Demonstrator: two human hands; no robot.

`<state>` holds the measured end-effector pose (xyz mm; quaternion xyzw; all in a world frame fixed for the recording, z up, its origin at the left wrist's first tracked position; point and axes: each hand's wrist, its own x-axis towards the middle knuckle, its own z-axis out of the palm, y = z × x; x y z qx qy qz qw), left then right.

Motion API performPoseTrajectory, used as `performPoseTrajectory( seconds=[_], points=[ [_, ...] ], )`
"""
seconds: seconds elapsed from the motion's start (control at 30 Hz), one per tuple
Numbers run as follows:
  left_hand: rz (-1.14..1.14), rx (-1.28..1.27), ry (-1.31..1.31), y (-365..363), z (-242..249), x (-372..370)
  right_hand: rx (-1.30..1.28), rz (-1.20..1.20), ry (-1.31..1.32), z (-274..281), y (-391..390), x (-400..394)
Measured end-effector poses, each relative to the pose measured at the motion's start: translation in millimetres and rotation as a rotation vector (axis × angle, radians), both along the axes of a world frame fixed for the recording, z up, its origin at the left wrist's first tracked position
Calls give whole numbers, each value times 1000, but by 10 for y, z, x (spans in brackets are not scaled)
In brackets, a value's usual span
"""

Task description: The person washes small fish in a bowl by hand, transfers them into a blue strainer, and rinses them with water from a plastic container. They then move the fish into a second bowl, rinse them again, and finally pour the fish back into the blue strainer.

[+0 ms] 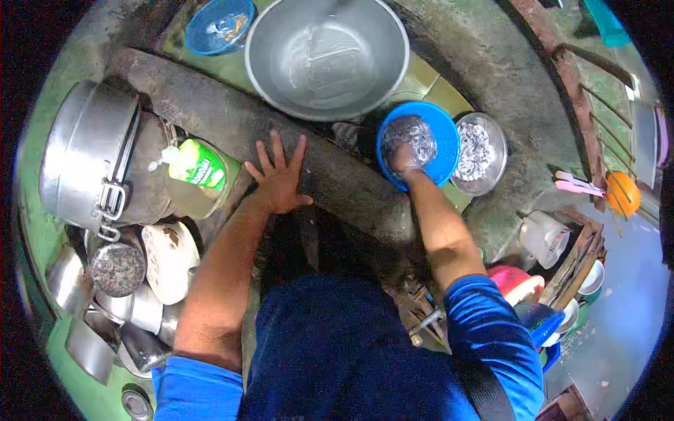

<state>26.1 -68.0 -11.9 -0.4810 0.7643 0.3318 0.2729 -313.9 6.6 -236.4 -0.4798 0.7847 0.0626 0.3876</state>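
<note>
— What does the head view show at the washing place?

— A person in blue sleeves leans over a rough concrete ledge [210, 112]. The left hand [279, 179] lies flat on that ledge, fingers spread wide, holding nothing. The right hand [406, 160] is sunk into a blue bowl [444, 144] of water and small silvery bits; its grip is under the surface and I cannot tell whether it is closed or loose.

— Where does the blue bowl sit?

— On the far side of the ledge, just below the big steel basin [326, 56], which holds clear water. Touching the bowl's right edge is a metal plate [495, 151] heaped with the same small silvery pieces.

— And around the left hand?

— Just to its left stands a green dish-soap pouch [199, 168], upright in a container. Farther left lies a large lidded steel pot [84, 151] on its side, with white plates [170, 259] and steel cups [133, 305] stacked below it.

— Anything else?

— A second, smaller blue bowl [219, 24] rests at the top, left of the basin. On the far right, an orange ball-like object [623, 193] and pink utensils [579, 186] lie near a rack.
</note>
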Motion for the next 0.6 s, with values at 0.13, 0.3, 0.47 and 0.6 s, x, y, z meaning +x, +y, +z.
performPoseTrajectory(
  seconds=[0.13, 0.3, 0.47, 0.6],
  points=[
    [8, -2, 7, -8, 1, -1, -218, -137, 50, 322, 116, 26],
    [10, -41, 54, 19, -67, 28, -33, -1007, -584, 1201, -149, -177],
    [28, -1, 43, 0, -18, 27, -144, -400, -239, 1150, -312, -317],
    [37, 7, 48, 3, -14, 25, -165, 137, 221, 463, -60, 15]
  ],
)
